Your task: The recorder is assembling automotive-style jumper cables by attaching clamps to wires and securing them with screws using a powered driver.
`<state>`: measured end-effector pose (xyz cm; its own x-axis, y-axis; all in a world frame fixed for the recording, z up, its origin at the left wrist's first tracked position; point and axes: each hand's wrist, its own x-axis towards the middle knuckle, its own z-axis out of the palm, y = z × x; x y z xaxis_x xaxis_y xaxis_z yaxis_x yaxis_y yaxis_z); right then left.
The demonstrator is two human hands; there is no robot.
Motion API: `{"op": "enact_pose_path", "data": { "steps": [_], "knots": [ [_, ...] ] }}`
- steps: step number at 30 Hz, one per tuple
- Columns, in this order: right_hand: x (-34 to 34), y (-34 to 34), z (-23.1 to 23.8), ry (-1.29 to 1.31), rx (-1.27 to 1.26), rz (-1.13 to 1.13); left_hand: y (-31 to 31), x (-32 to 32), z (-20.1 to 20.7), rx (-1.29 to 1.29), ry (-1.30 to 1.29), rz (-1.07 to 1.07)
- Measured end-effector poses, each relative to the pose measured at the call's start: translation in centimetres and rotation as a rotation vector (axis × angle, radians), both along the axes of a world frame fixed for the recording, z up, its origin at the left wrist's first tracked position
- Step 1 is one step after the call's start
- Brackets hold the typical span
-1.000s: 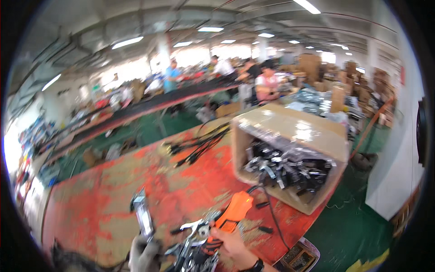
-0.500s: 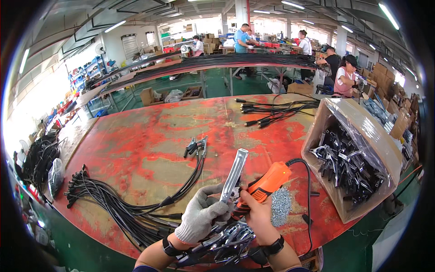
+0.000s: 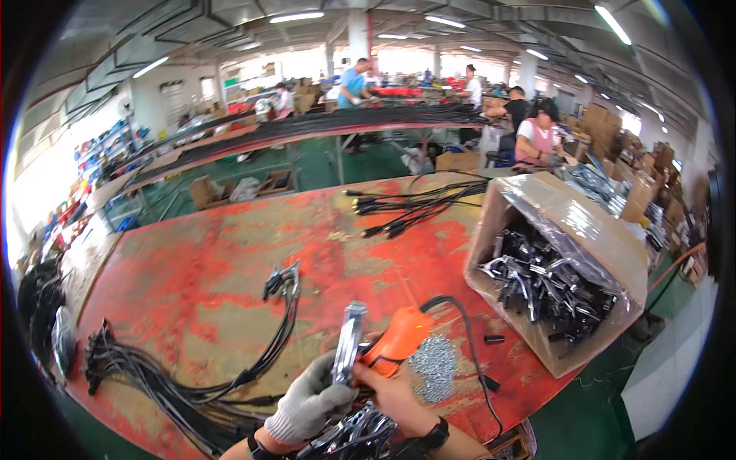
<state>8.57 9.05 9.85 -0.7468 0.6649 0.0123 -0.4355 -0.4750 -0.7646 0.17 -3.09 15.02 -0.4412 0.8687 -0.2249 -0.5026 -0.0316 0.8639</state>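
Observation:
My left hand, in a pale knit glove, is closed around the lower end of a shiny metal channel piece that stands upright. My right hand, bare, is closed on an orange electric screwdriver, its thumb side close to the metal piece. The tool's tip is hidden behind the metal piece and the hands. Under my hands lies a heap of similar metal pieces. Beside the screwdriver spreads a pile of small silvery screws.
A carton lined with plastic, full of black and chrome parts, tilts at the table's right. Black cables lie left, more at the far edge. The screwdriver's cord loops right. Co-workers work beyond the worn red table.
The view has swung, so the scene sits further left and lower. The metal piece has turned in my left hand, and the screwdriver now lies closer behind it.

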Motion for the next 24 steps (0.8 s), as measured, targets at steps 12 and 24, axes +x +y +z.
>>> {"op": "enact_pose_path", "data": {
  "steps": [12, 24],
  "knots": [
    [1.9, 1.7, 0.6, 0.237, 0.159, -0.180, 0.4, 0.6, 1.3, 0.236, -0.103, 0.179],
    [5.3, 2.3, 7.2, 0.396, 0.710, -0.844, 3.2, -1.7, -2.0, 0.074, 0.000, 0.123]
  ]
}}
